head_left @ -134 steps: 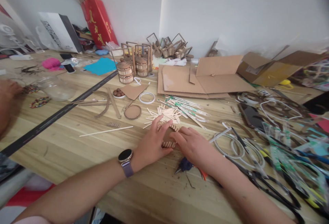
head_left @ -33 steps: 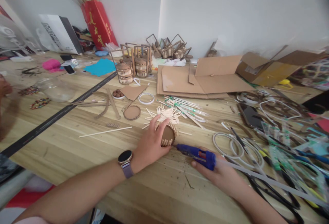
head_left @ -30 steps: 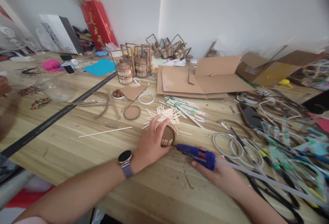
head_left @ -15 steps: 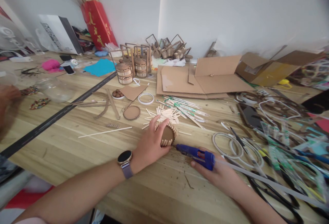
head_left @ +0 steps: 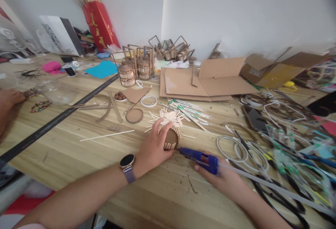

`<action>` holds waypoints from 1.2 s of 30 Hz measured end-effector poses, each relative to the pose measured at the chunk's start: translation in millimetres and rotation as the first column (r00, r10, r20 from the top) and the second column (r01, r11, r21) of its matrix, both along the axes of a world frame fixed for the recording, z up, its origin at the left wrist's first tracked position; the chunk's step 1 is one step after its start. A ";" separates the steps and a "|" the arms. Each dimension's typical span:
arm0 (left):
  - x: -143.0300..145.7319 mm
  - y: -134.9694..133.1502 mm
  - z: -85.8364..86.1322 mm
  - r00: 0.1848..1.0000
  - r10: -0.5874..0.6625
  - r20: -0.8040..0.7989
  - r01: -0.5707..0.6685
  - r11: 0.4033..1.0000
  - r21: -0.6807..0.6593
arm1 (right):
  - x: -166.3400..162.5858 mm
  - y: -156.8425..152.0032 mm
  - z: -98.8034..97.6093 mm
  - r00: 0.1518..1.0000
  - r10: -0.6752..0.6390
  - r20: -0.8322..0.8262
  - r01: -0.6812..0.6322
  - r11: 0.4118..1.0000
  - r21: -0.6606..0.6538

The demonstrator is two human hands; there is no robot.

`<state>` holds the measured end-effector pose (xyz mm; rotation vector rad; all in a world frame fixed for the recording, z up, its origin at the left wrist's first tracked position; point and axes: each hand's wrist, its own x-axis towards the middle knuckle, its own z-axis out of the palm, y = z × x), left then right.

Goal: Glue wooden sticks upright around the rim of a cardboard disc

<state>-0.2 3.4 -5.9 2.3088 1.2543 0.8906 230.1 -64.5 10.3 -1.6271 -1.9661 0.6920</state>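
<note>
Hands (head_left: 153,148) holding glue gun (head_left: 201,159), stick-edged cardboard disc (head_left: 172,137)

Wall: pale grey (head_left: 223,15), plain, filling the upper part of my view; a brighter vertical strip (head_left: 163,15) runs down it, left of centre. Light soft and even over wall and work surface; shadows faint. Furniture: one broad wooden table (head_left: 65,159), its far side near the wall; top light brown, grain in long streaks; a dark band (head_left: 60,118) crosses it on a slant, from the near left edge toward the wall. Below that near edge, at left, something red (head_left: 28,202) with white beside it; cannot tell what it is.
</note>
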 end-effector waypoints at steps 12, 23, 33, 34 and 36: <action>0.2 -1.3 -0.4 1.000 0.012 -0.020 -0.013 1.000 -0.020 | -0.8 1.9 2.5 0.999 -0.027 -0.044 0.027 1.000 -0.016; -0.3 -0.7 -0.5 0.999 0.010 -0.031 -0.011 0.999 -0.032 | 26.9 5.3 22.0 0.959 0.033 -0.281 -0.209 0.755 -0.622; 0.2 0.0 0.3 0.999 0.011 -0.043 -0.013 0.999 -0.046 | 19.4 38.8 38.1 0.877 0.018 0.479 0.010 0.998 -0.056; 0.2 0.1 0.2 0.999 0.010 -0.041 -0.011 0.999 -0.045 | 16.1 46.3 36.1 0.882 0.034 0.470 -0.042 0.999 0.006; 0.2 0.1 -0.2 0.999 0.007 -0.036 -0.009 0.999 -0.044 | 8.0 62.1 30.9 0.877 0.102 0.470 -0.151 0.986 0.067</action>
